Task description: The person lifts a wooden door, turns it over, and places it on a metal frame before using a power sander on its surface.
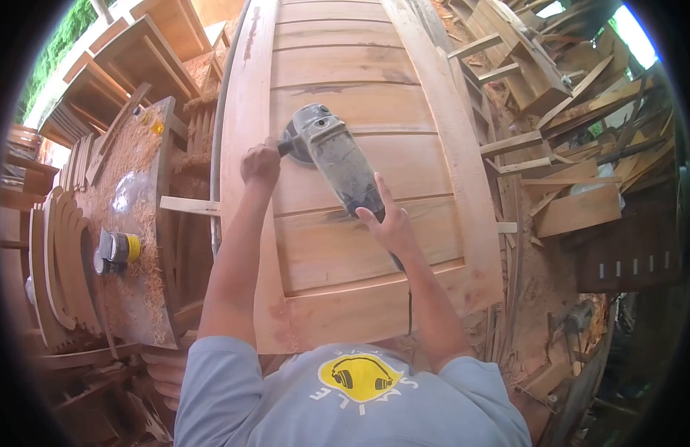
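A grey, dusty power sander (337, 160) rests with its round disc on a wooden panel door (367, 227) that has several horizontal boards in a frame. My left hand (261, 162) is wrapped round the side handle, at the left of the tool's head. At the rear end of the body, my right hand (390, 223) grips the sander, its fingers partly stretched along the casing. A dark cord hangs from the rear end, below my right hand. The disc's underside is hidden against the wood.
On the left, a shavings-covered bench (140, 298) holds an open can (118, 248) and a small yellow bottle (153, 123). Curved wooden pieces (62, 261) stand beside it. Scrap boards (579, 208) lie piled at the right. Short battens (190, 205) stick out beside the door.
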A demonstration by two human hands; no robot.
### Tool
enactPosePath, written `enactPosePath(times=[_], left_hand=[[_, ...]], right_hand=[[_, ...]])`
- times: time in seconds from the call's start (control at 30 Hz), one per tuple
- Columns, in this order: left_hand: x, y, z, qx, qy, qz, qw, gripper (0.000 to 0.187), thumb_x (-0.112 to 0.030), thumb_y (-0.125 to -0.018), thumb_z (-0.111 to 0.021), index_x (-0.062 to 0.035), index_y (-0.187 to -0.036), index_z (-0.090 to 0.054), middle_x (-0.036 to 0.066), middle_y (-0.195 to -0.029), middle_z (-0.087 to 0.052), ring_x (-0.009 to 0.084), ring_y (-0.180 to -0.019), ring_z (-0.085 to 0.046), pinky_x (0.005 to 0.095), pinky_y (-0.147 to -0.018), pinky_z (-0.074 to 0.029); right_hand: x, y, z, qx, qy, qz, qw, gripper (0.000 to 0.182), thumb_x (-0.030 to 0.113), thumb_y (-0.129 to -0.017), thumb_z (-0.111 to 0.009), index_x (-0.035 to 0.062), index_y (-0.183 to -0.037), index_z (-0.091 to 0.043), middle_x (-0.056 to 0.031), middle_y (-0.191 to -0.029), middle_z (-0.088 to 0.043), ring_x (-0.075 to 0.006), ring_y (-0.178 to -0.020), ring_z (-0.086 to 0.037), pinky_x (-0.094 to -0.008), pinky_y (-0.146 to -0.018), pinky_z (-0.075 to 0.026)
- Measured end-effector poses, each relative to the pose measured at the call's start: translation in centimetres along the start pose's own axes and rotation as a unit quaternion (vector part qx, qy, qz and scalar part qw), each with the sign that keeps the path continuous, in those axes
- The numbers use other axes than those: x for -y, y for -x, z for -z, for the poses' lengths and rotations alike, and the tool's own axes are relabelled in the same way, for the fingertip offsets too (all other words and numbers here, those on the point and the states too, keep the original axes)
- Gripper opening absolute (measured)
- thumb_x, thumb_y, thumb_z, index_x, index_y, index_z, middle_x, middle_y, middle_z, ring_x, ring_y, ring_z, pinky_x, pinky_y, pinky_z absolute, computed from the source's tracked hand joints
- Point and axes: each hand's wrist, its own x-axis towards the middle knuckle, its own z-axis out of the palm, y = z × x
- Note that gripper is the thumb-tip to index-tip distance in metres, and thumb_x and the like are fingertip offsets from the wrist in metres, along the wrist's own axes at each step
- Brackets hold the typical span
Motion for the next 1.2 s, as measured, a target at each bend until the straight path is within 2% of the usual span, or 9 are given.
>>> enactPosePath(times=[0.33, 0.43, 0.53, 0.73, 0.8, 0.97, 1.03, 1.13, 1.2], left_hand=[[-11.2, -1.4, -0.3, -0.022, 0.025, -0.059, 0.998, 0.008, -0.008, -0.085, -0.054, -0.0053, -0.093, -0.056, 0.016, -0.085, -0.068, 0.0317, -0.078, -0.069, 0.0405, -0.067, -0.056], [-14.6, -1.9, -1.0, -0.047, 0.028, -0.07, 0.996, 0.007, -0.008, -0.086, -0.052, -0.0054, -0.091, -0.057, 0.016, -0.082, -0.068, 0.0297, -0.074, -0.07, 0.0385, -0.063, -0.056], [-17.8, -2.4, -1.5, -0.064, 0.041, -0.098, 0.992, 0.007, -0.01, -0.086, -0.053, -0.0053, -0.089, -0.057, 0.014, -0.077, -0.067, 0.029, -0.072, -0.07, 0.0377, -0.061, -0.056], [-22.8, -3.2, -2.7, -0.107, 0.046, -0.13, 0.985, 0.007, -0.014, -0.085, -0.054, -0.0089, -0.085, -0.06, 0.01, -0.072, -0.067, 0.025, -0.066, -0.068, 0.0395, -0.053, -0.052], [-23.9, -3.4, -2.6, -0.113, 0.052, -0.14, 0.982, 0.008, -0.014, -0.084, -0.055, -0.0087, -0.086, -0.06, 0.01, -0.072, -0.067, 0.0249, -0.067, -0.068, 0.0395, -0.053, -0.052], [-22.8, -3.2, -2.6, -0.086, 0.086, -0.145, 0.982, 0.008, -0.013, -0.084, -0.055, -0.0081, -0.086, -0.061, 0.011, -0.072, -0.067, 0.0257, -0.068, -0.068, 0.0396, -0.053, -0.052], [-20.4, -2.8, -2.7, -0.075, 0.079, -0.136, 0.985, 0.008, -0.012, -0.083, -0.055, -0.008, -0.085, -0.061, 0.012, -0.072, -0.067, 0.0259, -0.067, -0.068, 0.0392, -0.053, -0.052], [-15.9, -1.5, -3.1, -0.13, 0.079, -0.098, 0.983, 0.008, -0.012, -0.084, -0.054, -0.0081, -0.084, -0.061, 0.012, -0.072, -0.067, 0.026, -0.067, -0.068, 0.0381, -0.053, -0.052], [-12.7, -0.4, -2.2, -0.085, 0.058, -0.072, 0.992, 0.008, -0.012, -0.085, -0.053, -0.0074, -0.084, -0.06, 0.012, -0.074, -0.067, 0.0258, -0.068, -0.069, 0.0374, -0.055, -0.053]], right_hand=[[-5.1, 1.4, 7.4, -0.018, 0.026, -0.061, 0.998, 0.082, 0.052, -0.089, -0.061, 0.0172, -0.153, -0.023, -0.0311, -0.119, -0.06, -0.0476, -0.105, -0.06, -0.0491, -0.087, -0.049], [-8.0, 1.8, 8.6, -0.073, -0.003, -0.002, 0.997, 0.08, 0.048, -0.089, -0.062, 0.0176, -0.153, -0.023, -0.028, -0.129, -0.055, -0.0442, -0.116, -0.056, -0.0466, -0.094, -0.046], [-8.3, 2.7, 10.8, -0.083, 0.053, -0.051, 0.994, 0.075, 0.043, -0.091, -0.061, 0.0181, -0.153, -0.025, -0.0245, -0.139, -0.049, -0.0396, -0.123, -0.053, -0.0427, -0.1, -0.043], [-9.0, 4.4, 12.4, -0.092, 0.002, -0.142, 0.986, 0.072, 0.037, -0.093, -0.06, 0.0152, -0.152, -0.025, -0.0211, -0.145, -0.043, -0.0365, -0.131, -0.046, -0.039, -0.106, -0.038], [-10.3, 5.0, 12.2, -0.119, 0.018, -0.105, 0.987, 0.074, 0.037, -0.092, -0.061, 0.0174, -0.153, -0.023, -0.0214, -0.146, -0.042, -0.0369, -0.133, -0.043, -0.0411, -0.108, -0.036], [-8.5, 5.7, 11.4, -0.115, 0.021, -0.107, 0.987, 0.075, 0.039, -0.092, -0.06, 0.0161, -0.153, -0.023, -0.0214, -0.148, -0.039, -0.0368, -0.135, -0.041, -0.0418, -0.109, -0.036], [-7.4, 5.4, 10.3, -0.094, 0.006, -0.123, 0.988, 0.074, 0.04, -0.093, -0.06, 0.0147, -0.153, -0.024, -0.0213, -0.149, -0.038, -0.0358, -0.134, -0.042, -0.0403, -0.107, -0.037], [-6.1, 4.8, 8.2, -0.087, 0.058, -0.052, 0.993, 0.076, 0.041, -0.092, -0.06, 0.0147, -0.153, -0.024, -0.0212, -0.149, -0.039, -0.037, -0.134, -0.043, -0.0415, -0.107, -0.038], [-4.4, 4.3, 7.0, -0.056, 0.049, -0.062, 0.995, 0.079, 0.046, -0.09, -0.061, 0.0162, -0.153, -0.023, -0.023, -0.142, -0.045, -0.0388, -0.128, -0.048, -0.043, -0.102, -0.041]])
